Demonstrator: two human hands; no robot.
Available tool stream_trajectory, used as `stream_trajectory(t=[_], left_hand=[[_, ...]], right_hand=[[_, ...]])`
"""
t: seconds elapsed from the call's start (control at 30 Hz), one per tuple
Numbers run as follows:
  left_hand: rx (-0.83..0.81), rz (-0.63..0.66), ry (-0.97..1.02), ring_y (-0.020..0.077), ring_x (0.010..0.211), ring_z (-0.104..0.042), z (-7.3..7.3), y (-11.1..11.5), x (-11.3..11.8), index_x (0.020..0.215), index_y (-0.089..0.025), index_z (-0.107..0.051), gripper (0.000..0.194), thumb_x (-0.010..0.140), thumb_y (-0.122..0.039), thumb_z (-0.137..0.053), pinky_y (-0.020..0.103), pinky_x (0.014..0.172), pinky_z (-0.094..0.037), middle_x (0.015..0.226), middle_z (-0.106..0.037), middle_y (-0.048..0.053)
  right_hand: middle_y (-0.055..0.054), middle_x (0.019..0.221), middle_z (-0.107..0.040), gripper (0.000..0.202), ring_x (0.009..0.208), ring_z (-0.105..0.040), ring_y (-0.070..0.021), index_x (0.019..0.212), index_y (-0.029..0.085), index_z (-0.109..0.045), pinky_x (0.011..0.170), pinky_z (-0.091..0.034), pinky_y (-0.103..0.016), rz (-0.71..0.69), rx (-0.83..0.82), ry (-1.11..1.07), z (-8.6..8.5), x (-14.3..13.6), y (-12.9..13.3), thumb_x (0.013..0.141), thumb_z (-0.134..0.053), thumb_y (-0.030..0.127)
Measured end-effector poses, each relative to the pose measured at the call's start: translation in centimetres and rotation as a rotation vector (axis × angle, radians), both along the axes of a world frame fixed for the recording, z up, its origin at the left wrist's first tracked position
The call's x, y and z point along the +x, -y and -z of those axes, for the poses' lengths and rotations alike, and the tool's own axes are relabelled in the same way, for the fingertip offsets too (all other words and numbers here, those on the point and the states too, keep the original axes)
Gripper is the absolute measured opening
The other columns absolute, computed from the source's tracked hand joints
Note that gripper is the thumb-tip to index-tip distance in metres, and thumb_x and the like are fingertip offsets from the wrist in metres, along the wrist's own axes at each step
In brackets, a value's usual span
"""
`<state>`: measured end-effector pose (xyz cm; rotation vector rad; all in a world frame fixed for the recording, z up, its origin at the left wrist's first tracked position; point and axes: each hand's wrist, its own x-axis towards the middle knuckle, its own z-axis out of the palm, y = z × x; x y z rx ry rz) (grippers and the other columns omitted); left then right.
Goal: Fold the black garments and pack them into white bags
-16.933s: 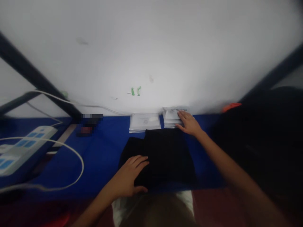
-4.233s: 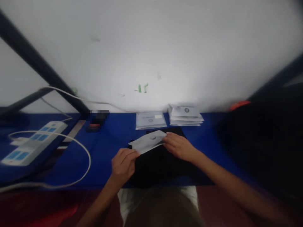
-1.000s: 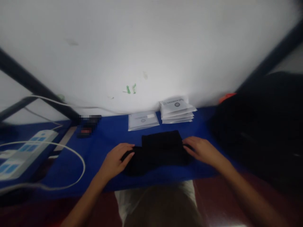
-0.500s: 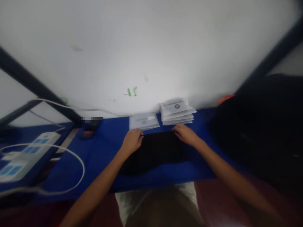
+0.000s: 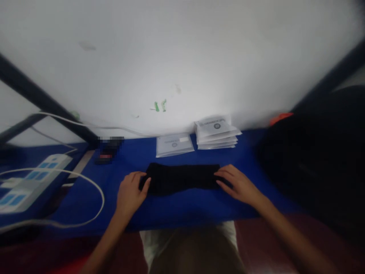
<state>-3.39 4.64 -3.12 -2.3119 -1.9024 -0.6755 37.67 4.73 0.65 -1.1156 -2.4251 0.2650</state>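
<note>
A black folded cloth (image 5: 182, 178) lies flat in a long strip on the blue table covering (image 5: 182, 211). My left hand (image 5: 131, 190) is at its left end, thumb on the near side and fingers on the far side, closed on the fabric. At the right end, my right hand (image 5: 238, 184) holds the cloth in the same way between thumb and fingers. Just beyond the cloth lies a flat white printed packet (image 5: 174, 145). A stack of several similar white packets (image 5: 215, 133) stands to its right. What kind of garment or cloth it is, I cannot tell.
A white power strip (image 5: 34, 180) with a looping white cable (image 5: 101, 194) occupies the left side. A dark blurred-out object (image 5: 110, 150) lies near the wall. On the right sits a large black heap (image 5: 316, 160), with something orange (image 5: 281, 118) behind it.
The cloth is now a narrower strip, its near edge farther from me. My hands have moved from its far edge to its two ends, spreading apart and coming closer to me.
</note>
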Motion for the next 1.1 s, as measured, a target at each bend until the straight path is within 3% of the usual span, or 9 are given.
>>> stream_trajectory(t=[0.1,0.23,0.4,0.53,0.6,0.73,0.83,1.03,1.1], left_hand=[[-0.059,-0.116,-0.047,0.0348,0.102,-0.060,1.3,-0.1,-1.6,0.103,-0.015,-0.064,0.042,0.090,-0.054,-0.054,0.050,0.087,-0.050,0.109,-0.065,0.017],[-0.102,-0.003,0.079,0.0309,0.103,-0.062,1.6,-0.6,-2.4,0.087,-0.019,-0.064,0.025,0.087,-0.044,-0.059,0.047,0.090,-0.051,0.113,-0.067,0.013],[-0.056,-0.154,0.184,0.0267,0.085,-0.067,-2.4,-2.5,-2.9,0.091,-0.021,-0.062,0.016,0.086,-0.035,-0.058,0.038,0.073,-0.054,0.096,-0.071,0.006],[0.033,-0.243,0.196,0.0291,0.081,-0.067,-4.9,-3.5,0.3,0.104,-0.019,-0.060,0.025,0.091,-0.039,-0.055,0.043,0.072,-0.052,0.087,-0.069,0.007],[0.065,-0.124,0.196,0.0278,0.093,-0.066,-4.6,-3.0,3.7,0.103,-0.021,-0.060,0.022,0.091,-0.038,-0.056,0.042,0.082,-0.052,0.095,-0.070,0.007],[0.009,0.581,0.177,0.0251,0.107,-0.065,-3.0,-0.3,10.1,0.107,-0.020,-0.060,0.017,0.092,-0.025,-0.053,0.044,0.097,-0.048,0.110,-0.070,0.009],[-0.088,0.753,0.178,0.0259,0.113,-0.062,-2.4,1.5,11.2,0.113,-0.021,-0.058,0.027,0.089,-0.034,-0.062,0.045,0.101,-0.046,0.117,-0.068,0.010],[0.071,0.063,0.190,0.0322,0.111,-0.058,-0.5,1.7,6.7,0.114,-0.020,-0.059,0.029,0.092,-0.040,-0.059,0.052,0.095,-0.046,0.116,-0.065,0.014],[0.022,-0.040,0.140,0.0357,0.112,-0.056,0.6,1.6,5.7,0.113,-0.019,-0.061,0.037,0.089,-0.047,-0.061,0.055,0.093,-0.046,0.120,-0.063,0.016]], right_hand=[[-0.013,0.124,-0.061,0.033,0.116,-0.057,-0.0274,0.128,0.021,-0.058,0.100,-0.048,-0.048,0.060,0.014,-0.022,0.9,-0.1,-0.7,0.097,-0.054,0.033],[-0.014,0.126,-0.062,0.033,0.122,-0.055,-0.0292,0.125,0.020,-0.060,0.104,-0.046,-0.051,0.004,-0.004,0.024,1.4,-0.5,-1.7,0.096,-0.056,0.037],[-0.014,0.132,-0.060,0.036,0.127,-0.052,-0.0282,0.127,0.019,-0.059,0.107,-0.043,-0.050,-0.080,-0.055,0.018,1.5,-2.4,-0.5,0.097,-0.055,0.038],[-0.015,0.143,-0.052,0.049,0.135,-0.045,-0.0286,0.138,0.017,-0.052,0.112,-0.038,-0.050,-0.183,-0.128,0.044,2.2,-5.0,1.1,0.095,-0.058,0.040],[-0.015,0.145,-0.051,0.053,0.137,-0.044,-0.0291,0.140,0.017,-0.050,0.113,-0.037,-0.050,-0.219,-0.154,0.063,2.6,-6.1,1.6,0.094,-0.059,0.040],[-0.016,0.145,-0.051,0.052,0.136,-0.045,-0.0299,0.140,0.017,-0.052,0.112,-0.037,-0.050,-0.201,-0.162,0.077,2.8,-6.6,2.0,0.093,-0.059,0.038],[-0.016,0.142,-0.053,0.047,0.135,-0.046,-0.0294,0.136,0.016,-0.054,0.112,-0.040,-0.049,-0.148,-0.138,0.050,2.6,-5.8,2.4,0.094,-0.059,0.038],[-0.014,0.138,-0.057,0.044,0.131,-0.051,-0.0289,0.136,0.022,-0.054,0.108,-0.044,-0.051,-0.070,-0.107,-0.024,2.4,-4.0,2.9,0.094,-0.059,0.035],[-0.013,0.136,-0.058,0.043,0.129,-0.053,-0.0290,0.135,0.023,-0.054,0.106,-0.046,-0.051,-0.074,-0.121,-0.020,2.5,-3.9,2.8,0.094,-0.059,0.034]])
